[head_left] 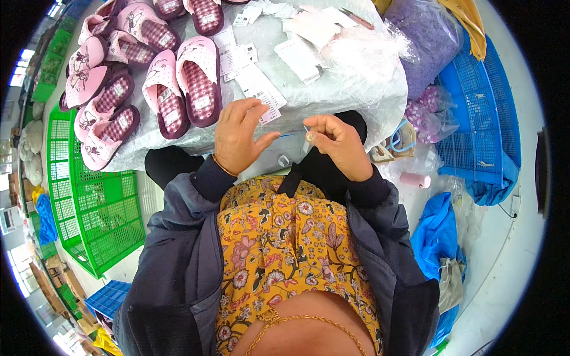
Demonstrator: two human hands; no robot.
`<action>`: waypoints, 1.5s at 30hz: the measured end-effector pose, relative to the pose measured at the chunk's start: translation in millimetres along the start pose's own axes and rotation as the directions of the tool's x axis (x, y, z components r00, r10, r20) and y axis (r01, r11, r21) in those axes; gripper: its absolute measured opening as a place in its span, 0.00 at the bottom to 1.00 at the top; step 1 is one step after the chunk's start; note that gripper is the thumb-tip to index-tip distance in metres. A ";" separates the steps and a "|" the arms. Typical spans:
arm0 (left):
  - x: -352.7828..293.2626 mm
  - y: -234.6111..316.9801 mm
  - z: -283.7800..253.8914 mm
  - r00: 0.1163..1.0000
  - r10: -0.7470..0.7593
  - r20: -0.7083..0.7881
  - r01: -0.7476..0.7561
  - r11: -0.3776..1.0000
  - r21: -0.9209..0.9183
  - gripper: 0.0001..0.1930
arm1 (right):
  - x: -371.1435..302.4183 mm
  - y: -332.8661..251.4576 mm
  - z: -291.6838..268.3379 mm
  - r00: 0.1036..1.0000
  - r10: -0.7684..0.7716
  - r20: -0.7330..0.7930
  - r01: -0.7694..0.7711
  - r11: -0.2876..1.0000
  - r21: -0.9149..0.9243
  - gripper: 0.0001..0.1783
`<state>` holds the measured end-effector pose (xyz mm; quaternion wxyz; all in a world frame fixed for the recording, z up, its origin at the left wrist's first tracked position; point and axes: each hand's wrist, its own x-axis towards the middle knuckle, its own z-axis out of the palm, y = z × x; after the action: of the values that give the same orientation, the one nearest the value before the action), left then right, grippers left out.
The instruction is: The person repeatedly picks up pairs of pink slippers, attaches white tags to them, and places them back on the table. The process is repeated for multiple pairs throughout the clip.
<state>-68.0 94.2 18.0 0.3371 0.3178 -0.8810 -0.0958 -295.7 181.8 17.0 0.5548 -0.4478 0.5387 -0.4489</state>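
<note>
My left hand (236,137) is open, fingers raised and thumb held apart, at the table's near edge. Just beyond its fingertips lie white printed tags (259,89); I cannot tell whether it touches them. My right hand (341,144) is closed in a pinch, with a thin, pale sliver showing at its fingertips, too small to name. Left of the tags, a pair of pink slippers, one slipper (200,83) beside the other (167,95), lies with plum checked insoles upward. Several more pink slippers (107,133) are heaped at the table's left.
Plastic sheeting covers the table (350,95). Paper cards (297,59) and clear plastic wrap (362,56) lie at its far side. Green crates (98,202) stand at left. To the right are a blue crate (475,113), a purple bag (424,35) and a pink thread spool (415,180).
</note>
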 end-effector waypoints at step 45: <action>-26.2 6.9 -7.4 0.838 -0.436 0.327 0.534 0.538 -0.652 0.06 | 18.9 -24.2 61.8 0.620 -0.784 0.040 0.523 0.374 -0.766 0.09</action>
<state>-51.6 116.2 12.3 0.3382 0.3841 -0.6658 -0.5430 -234.0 159.4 38.2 0.0051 -0.7204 0.5247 -0.4536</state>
